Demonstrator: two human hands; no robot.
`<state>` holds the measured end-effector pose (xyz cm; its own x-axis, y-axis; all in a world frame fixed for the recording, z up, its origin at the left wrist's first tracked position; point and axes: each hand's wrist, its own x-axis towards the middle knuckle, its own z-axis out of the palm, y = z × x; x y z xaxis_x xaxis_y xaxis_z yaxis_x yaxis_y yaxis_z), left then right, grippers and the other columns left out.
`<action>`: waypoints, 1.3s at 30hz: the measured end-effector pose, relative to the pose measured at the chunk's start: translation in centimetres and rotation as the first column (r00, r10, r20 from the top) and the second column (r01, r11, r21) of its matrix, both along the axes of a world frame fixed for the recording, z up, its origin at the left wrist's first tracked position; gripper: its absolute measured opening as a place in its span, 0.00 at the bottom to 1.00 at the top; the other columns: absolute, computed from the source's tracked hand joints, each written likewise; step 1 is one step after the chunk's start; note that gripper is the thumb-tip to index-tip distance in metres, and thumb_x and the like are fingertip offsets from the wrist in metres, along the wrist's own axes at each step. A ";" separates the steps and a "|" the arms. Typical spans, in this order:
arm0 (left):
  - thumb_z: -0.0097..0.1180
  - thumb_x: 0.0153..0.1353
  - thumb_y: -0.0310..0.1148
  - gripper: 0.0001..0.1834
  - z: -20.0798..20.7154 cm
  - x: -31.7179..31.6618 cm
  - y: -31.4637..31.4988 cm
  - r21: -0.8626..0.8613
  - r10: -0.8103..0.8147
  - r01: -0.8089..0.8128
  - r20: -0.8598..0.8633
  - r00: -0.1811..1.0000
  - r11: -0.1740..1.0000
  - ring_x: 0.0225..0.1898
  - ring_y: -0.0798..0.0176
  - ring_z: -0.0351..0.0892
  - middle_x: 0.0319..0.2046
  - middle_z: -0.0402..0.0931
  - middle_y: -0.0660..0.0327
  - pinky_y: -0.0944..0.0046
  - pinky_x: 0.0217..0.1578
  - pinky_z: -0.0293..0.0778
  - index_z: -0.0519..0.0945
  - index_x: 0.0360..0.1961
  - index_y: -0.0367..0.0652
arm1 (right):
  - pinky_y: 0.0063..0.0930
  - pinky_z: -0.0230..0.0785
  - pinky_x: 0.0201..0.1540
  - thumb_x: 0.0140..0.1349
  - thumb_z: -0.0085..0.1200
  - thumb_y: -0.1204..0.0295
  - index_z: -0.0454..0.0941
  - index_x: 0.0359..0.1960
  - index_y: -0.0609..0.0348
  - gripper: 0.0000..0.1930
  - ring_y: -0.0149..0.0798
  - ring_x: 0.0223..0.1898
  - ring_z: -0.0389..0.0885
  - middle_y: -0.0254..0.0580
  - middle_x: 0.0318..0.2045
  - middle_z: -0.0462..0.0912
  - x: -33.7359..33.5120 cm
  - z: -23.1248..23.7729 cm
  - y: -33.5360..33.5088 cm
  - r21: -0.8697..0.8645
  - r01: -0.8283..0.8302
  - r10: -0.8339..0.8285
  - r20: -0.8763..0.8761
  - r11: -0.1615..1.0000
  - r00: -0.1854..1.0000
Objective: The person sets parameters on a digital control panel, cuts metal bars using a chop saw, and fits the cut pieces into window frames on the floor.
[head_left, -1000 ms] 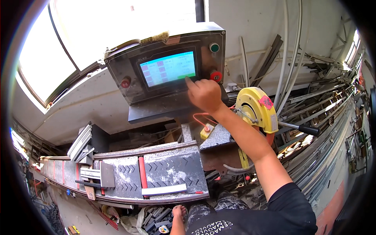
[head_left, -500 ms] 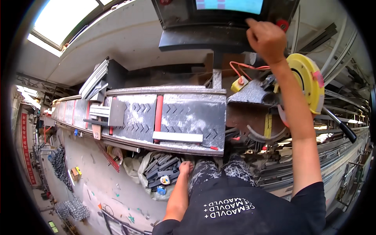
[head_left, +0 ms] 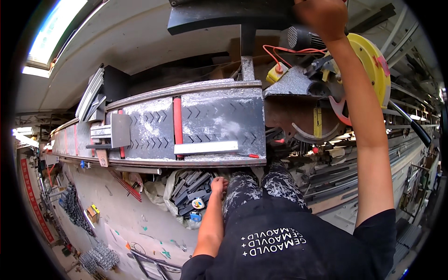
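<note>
At the top edge my right hand (head_left: 324, 18) is raised at the dark control panel (head_left: 224, 17). Its fingers are blurred and partly cut off, so their grip does not show. My left hand (head_left: 219, 185) hangs low beside my thigh with its fingers curled in, and nothing shows in it. Just left of it is a white sack (head_left: 163, 196) full of grey profile offcuts (head_left: 186, 186), with a tape measure (head_left: 198, 203) on top. Ahead of me runs a long grey saw table (head_left: 219, 121), bearing a white metal bar (head_left: 205, 147) and a small red tool (head_left: 253, 156).
On the right, beside my raised forearm, is a yellow round saw guard (head_left: 373, 65) with a black-gripped lever (head_left: 420, 133). A yellow box (head_left: 277, 72) with orange cable sits behind the table. Long metal profiles (head_left: 331, 186) are stacked at the right; a metal stop block (head_left: 120, 130) stands on the table.
The view has shifted, so the panel and its screen have moved up and mostly out of the picture. My right hand stays at the panel; my left hand still hangs by the sack.
</note>
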<state>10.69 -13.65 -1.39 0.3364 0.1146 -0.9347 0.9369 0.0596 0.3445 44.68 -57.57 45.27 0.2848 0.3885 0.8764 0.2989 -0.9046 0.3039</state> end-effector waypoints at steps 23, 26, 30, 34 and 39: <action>0.55 0.63 0.35 0.08 -5.0 -1.8 4.6 -0.048 -0.131 0.134 0.048 0.990 0.990 0.21 0.62 0.78 0.24 0.77 0.62 0.67 0.15 0.69 0.74 0.39 0.44 | 0.35 0.59 0.19 0.48 0.56 0.70 0.70 0.20 0.47 0.06 0.38 0.16 0.69 0.33 0.14 0.68 -4.2 -7.3 3.2 0.226 -0.121 0.120 0.020 0.967 0.993; 0.55 0.62 0.33 0.07 -3.2 -1.8 1.2 -0.025 -0.105 0.107 0.055 0.993 0.994 0.20 0.63 0.76 0.25 0.77 0.61 0.68 0.14 0.68 0.73 0.38 0.44 | 0.33 0.57 0.20 0.51 0.60 0.68 0.79 0.31 0.48 0.06 0.34 0.20 0.68 0.30 0.16 0.66 -17.6 -19.6 4.7 0.260 -0.159 0.238 -0.308 0.952 0.921; 0.53 0.63 0.34 0.06 -0.4 -2.4 -3.5 0.066 -0.166 0.166 0.006 0.986 0.984 0.17 0.66 0.73 0.22 0.74 0.63 0.70 0.13 0.65 0.72 0.34 0.45 | 0.37 0.69 0.26 0.51 0.58 0.65 0.80 0.35 0.47 0.08 0.39 0.23 0.77 0.32 0.17 0.74 -33.6 -32.0 -2.0 0.443 0.153 0.282 -0.763 0.884 0.582; 0.51 0.64 0.32 0.06 -2.2 -4.2 -2.2 -0.321 -0.174 0.191 0.081 0.981 0.928 0.18 0.67 0.74 0.22 0.76 0.63 0.71 0.14 0.63 0.73 0.31 0.43 | 0.48 0.73 0.30 0.53 0.50 0.66 0.82 0.29 0.49 0.08 0.51 0.27 0.81 0.47 0.24 0.81 -36.4 -35.0 -15.1 -0.012 0.702 0.049 -0.997 0.712 -0.066; 0.55 0.63 0.36 0.13 0.6 -7.4 -11.8 0.205 -0.424 0.394 0.132 0.896 0.896 0.28 0.64 0.80 0.29 0.82 0.60 0.66 0.30 0.75 0.80 0.42 0.37 | 0.45 0.77 0.41 0.61 0.47 0.68 0.79 0.37 0.56 0.09 0.50 0.42 0.81 0.47 0.34 0.81 -29.0 -36.7 -26.8 -0.130 0.684 -0.287 -0.950 0.718 0.121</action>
<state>3.26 -25.42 -0.83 0.5386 0.0830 -0.8385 0.7922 -0.3889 0.4703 15.71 -84.38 8.53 0.9308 -0.3583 -0.0724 -0.3635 -0.9281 -0.0804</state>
